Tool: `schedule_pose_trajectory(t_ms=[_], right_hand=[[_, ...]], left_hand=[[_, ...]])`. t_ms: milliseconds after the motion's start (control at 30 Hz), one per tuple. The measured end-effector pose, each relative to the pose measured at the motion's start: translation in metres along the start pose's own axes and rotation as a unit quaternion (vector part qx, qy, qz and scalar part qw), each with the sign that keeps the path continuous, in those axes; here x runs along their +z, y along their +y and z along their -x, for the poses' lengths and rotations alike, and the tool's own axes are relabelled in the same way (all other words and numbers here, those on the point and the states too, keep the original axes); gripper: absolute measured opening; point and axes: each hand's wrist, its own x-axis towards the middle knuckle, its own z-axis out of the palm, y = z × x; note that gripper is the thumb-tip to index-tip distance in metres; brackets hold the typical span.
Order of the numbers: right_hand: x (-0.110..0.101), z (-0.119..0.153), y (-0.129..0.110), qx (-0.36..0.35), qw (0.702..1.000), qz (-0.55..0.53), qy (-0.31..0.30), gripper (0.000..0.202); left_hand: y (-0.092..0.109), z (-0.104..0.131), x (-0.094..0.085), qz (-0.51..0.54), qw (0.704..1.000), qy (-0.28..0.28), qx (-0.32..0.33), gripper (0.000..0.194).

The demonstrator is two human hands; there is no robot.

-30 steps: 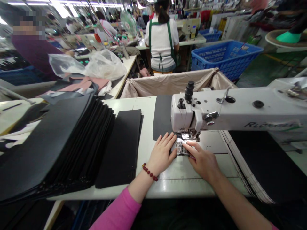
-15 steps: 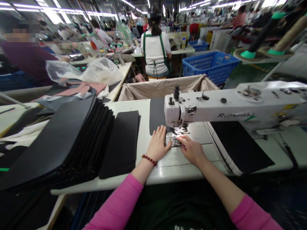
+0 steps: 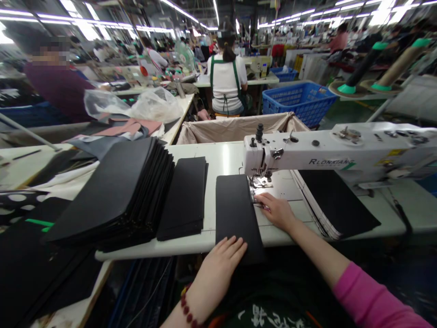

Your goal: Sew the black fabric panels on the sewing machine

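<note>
My left hand (image 3: pixel 220 262), with a bead bracelet at the wrist, lies flat with its fingers stretched on the near end of a dark rectangular panel (image 3: pixel 235 205). That panel overhangs the table's front edge, its right side beside the presser foot of a white sewing machine (image 3: pixel 327 155). Close by the needle area, my right hand (image 3: pixel 278 212) is closed with its fingers round a small pinkish object, mostly hidden, whose kind I cannot make out. To the panel's left lies a low pile of similar black panels (image 3: pixel 186 196).
A tall stack of dark panels (image 3: pixel 105 182) leans at the left. Right of the needle, under the machine arm, lies a pile of black panels with pale edges (image 3: pixel 337 200). Behind the table hangs a beige cloth bin (image 3: pixel 235 130); beyond are a blue basket (image 3: pixel 297 100) and seated people.
The dark panel has come out from beside the machine head toward me, and my left hand has moved with it to the front edge. My right hand stays near the needle.
</note>
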Motion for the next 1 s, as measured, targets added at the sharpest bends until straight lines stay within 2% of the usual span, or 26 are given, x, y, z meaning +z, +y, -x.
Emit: schedule_pose_trajectory(t_ms=[100,167,233,300,367,433,500,633,733,800,867,933,1000], right_hand=[[-0.003,0.014,-0.01,-0.03,0.999,-0.014,-0.042,0.051],[-0.003,0.027,-0.016,-0.016,0.998,-0.011,-0.067,0.053],[-0.004,0.043,-0.021,0.014,0.997,-0.007,-0.077,0.052],[-0.007,0.058,-0.023,0.04,0.996,-0.015,-0.075,0.049],[-0.012,0.073,-0.025,0.054,0.995,-0.04,-0.068,0.044],[-0.017,0.085,-0.025,0.062,0.992,-0.095,-0.056,0.041],[-0.021,0.096,-0.023,0.078,0.981,-0.175,-0.023,0.035],[-0.024,0.118,-0.01,0.197,0.937,-0.272,0.094,0.032],[-0.024,0.135,0.001,0.28,0.917,-0.264,0.103,0.036],[-0.024,0.144,0.004,0.301,0.92,-0.238,0.085,0.036],[-0.023,0.15,0.004,0.309,0.925,-0.211,0.061,0.033],[-0.022,0.153,0.001,0.312,0.93,-0.191,0.033,0.028],[-0.02,0.154,-0.002,0.304,0.935,-0.18,0.011,0.025]], left_hand=[[-0.005,0.031,-0.056,0.066,0.992,-0.042,0.101,0.058],[-0.018,0.048,-0.093,0.046,0.991,-0.047,0.119,0.061],[-0.042,0.058,-0.118,-0.015,0.994,-0.004,0.105,0.061],[-0.072,0.06,-0.128,-0.093,0.994,0.03,0.059,0.057],[-0.096,0.05,-0.121,-0.145,0.988,0.052,0.007,0.053],[-0.102,0.029,-0.102,-0.141,0.987,0.073,-0.029,0.047],[-0.087,-0.001,-0.075,-0.072,0.993,0.081,-0.046,0.045],[-0.02,-0.063,-0.017,0.084,0.996,0.035,0.006,0.048],[0.016,-0.091,0.017,0.107,0.994,0.01,0.036,0.053],[0.026,-0.103,0.032,0.101,0.994,0.01,0.043,0.047],[0.031,-0.11,0.041,0.097,0.994,0.02,0.042,0.033],[0.033,-0.115,0.045,0.103,0.994,0.032,0.034,0.019],[0.034,-0.118,0.046,0.131,0.99,0.04,0.022,0.014]])
